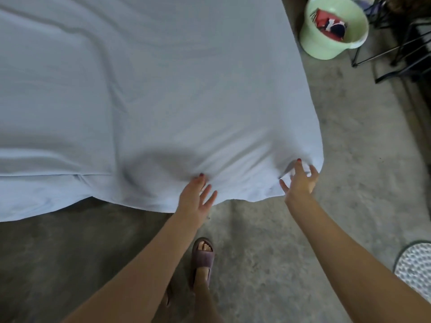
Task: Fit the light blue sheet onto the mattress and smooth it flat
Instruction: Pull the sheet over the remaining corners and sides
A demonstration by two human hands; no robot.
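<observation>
The light blue sheet (163, 89) covers the whole mattress top and hangs over the near edge; the mattress itself is hidden under it. Long soft folds run across its left half, and creases fan out from the near right corner. My left hand (197, 197) pinches the sheet at the near edge with thumb and forefinger, the other fingers spread. My right hand (302, 179) grips a bunch of the fabric at the near right corner of the bed.
Bare concrete floor (268, 241) lies in front of and right of the bed. A pale green bucket (333, 26) with red and dark items stands at the far right, next to black metal frames (401, 43). My sandalled foot (203, 257) is below. A patterned round object (415, 264) sits bottom right.
</observation>
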